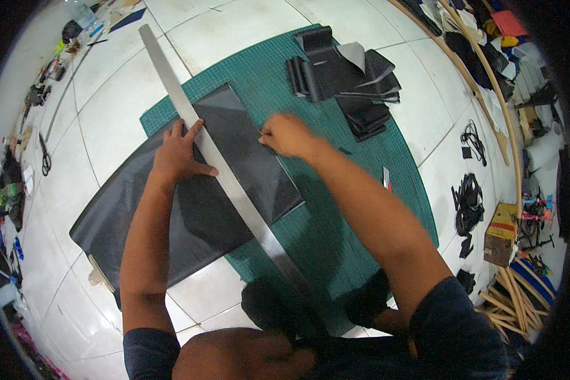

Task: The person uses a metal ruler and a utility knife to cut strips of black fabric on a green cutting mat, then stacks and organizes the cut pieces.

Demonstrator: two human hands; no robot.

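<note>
A large black sheet [234, 171] lies across a green cutting mat [335, 209] on the tiled floor. A long steel ruler [234, 190] runs diagonally over the sheet. My left hand [180, 152] presses flat on the ruler and the sheet beside it, fingers spread. My right hand [285, 135] is closed into a fist on the sheet just right of the ruler; a small tool may be in it, but the fist hides it.
A pile of cut black pieces [348, 82] sits on the mat's far corner. Scissors [45, 158] lie on the floor at left. Black straps [468, 202], a cardboard box [501, 233] and long curved wooden strips [487, 82] crowd the right side.
</note>
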